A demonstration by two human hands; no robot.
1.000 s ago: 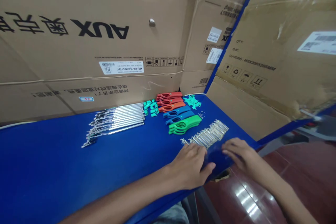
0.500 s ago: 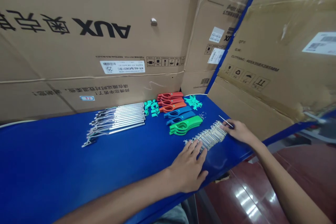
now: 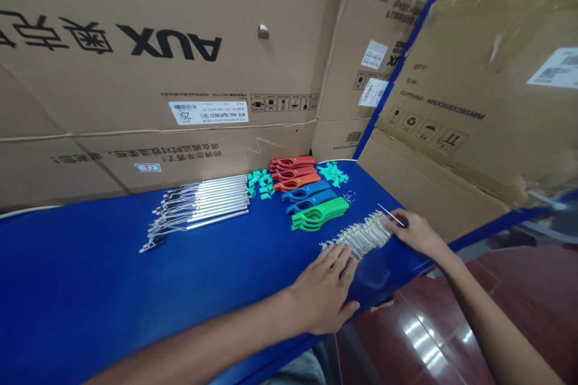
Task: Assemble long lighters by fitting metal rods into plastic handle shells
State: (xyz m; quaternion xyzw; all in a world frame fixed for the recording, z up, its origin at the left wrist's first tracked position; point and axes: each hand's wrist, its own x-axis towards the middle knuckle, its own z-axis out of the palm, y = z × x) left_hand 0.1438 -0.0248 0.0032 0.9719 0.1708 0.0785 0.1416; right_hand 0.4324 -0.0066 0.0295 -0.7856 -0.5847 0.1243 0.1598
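A slanting row of small pale metal-and-plastic parts lies on the blue tabletop. My left hand rests palm down at the row's near left end, fingers spread and fingertips on the parts. At the far right end, my right hand is closed round the dark handle of a thin screwdriver, whose metal shaft points up and left over the parts. Beyond the row lie green lighter-like handle shells, with blue shells, an orange shell and red shells stacked behind.
Silver tubes with wires lie side by side at left. Teal clips and more teal pieces flank the shells. Tiny pins are scattered nearby. Cardboard walls close off the back and right. The table's front edge runs below my hands.
The view has shifted slightly. My right hand and the screwdriver sit a little lower and further right against the row. My left hand stays at the row's near end.
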